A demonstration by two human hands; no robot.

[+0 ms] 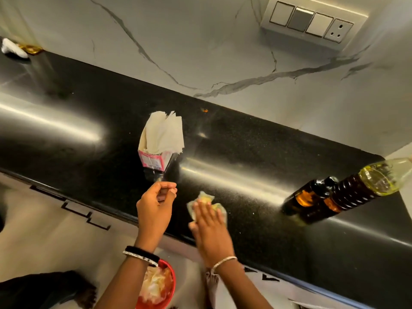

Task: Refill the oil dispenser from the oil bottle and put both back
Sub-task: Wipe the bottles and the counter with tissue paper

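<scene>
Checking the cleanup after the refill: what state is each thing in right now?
Oil dispenser: standing, black top on.
Oil bottle: standing beside it, holding yellow oil.
Tissue box: open, tissues sticking out.
Crumpled tissue: pressed on the counter under the right hand.
Left hand: fingers curled, nothing seen in it.
Red bin: on the floor, holds used tissues.

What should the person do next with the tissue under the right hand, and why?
Probably lift the tissue with the right hand and drop it into the red bin: it looks oil-yellowed, and the bin already holds used tissues.
</scene>
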